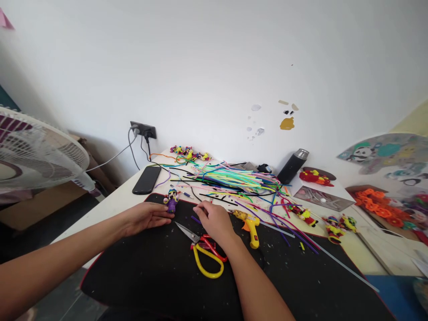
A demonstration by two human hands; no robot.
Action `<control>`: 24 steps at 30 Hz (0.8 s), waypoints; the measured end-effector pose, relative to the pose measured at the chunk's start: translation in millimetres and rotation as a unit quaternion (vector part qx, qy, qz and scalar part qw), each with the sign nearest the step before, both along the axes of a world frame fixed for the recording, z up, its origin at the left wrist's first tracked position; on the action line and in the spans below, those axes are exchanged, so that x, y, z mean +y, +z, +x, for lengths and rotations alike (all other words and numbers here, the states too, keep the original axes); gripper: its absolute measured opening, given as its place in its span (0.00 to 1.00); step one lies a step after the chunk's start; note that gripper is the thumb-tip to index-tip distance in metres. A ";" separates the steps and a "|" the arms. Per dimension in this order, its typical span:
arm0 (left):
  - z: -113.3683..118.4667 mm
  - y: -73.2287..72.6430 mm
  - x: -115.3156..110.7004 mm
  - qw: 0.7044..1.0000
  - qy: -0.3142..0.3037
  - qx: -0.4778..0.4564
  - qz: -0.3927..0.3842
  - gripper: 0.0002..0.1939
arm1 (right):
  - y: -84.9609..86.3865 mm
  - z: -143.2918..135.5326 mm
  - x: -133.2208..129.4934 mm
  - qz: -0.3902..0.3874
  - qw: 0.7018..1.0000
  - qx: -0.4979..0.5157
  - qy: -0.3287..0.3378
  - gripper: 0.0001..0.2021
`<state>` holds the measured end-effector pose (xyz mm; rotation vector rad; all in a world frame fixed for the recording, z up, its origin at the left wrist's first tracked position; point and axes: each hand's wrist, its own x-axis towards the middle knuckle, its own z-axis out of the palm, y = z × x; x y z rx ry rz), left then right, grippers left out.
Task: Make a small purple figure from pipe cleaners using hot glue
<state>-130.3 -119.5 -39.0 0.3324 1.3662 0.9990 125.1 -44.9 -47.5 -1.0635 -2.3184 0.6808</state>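
Observation:
My left hand (pixel 149 217) lies palm up on the black mat (pixel 150 272), its fingers apart and their tips beside a small purple pipe-cleaner figure (pixel 171 201). The figure stands upright at the mat's back edge. My right hand (pixel 213 218) is over the mat, thumb and fingertips drawn together; whatever they hold, if anything, is too small to name. Under its wrist side lie scissors (pixel 207 263) with yellow and red handles, the blades pointing to the figure. A yellow glue gun (pixel 250 226) rests to the right of this hand.
Colourful pipe cleaners (pixel 230 177) are heaped at the back. A phone (pixel 146 180) lies at the left, near a fan (pixel 40 149). More figures (pixel 334 229), a black bottle (pixel 293 166) and a white box (pixel 321 194) are at the right.

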 end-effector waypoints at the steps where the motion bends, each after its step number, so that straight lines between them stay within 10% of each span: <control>1: 0.7 1.7 -3.6 1.000 -0.007 0.012 0.006 0.14 | 0.5 0.0 -0.3 -0.001 1.000 -0.002 0.002 0.10; 8: 10.9 2.0 -26.4 0.976 -0.112 0.177 0.061 0.20 | 1.4 -0.5 -2.7 -0.005 1.000 -0.008 0.010 0.08; 17: 20.4 -11.5 -27.4 0.790 -0.084 0.556 0.243 0.08 | 2.4 -1.8 -5.0 -0.004 1.000 -0.016 0.018 0.08; 24: 22.3 -16.3 -21.3 0.747 -0.096 0.601 0.267 0.05 | 3.0 -2.1 -6.1 -0.005 0.999 -0.030 0.022 0.08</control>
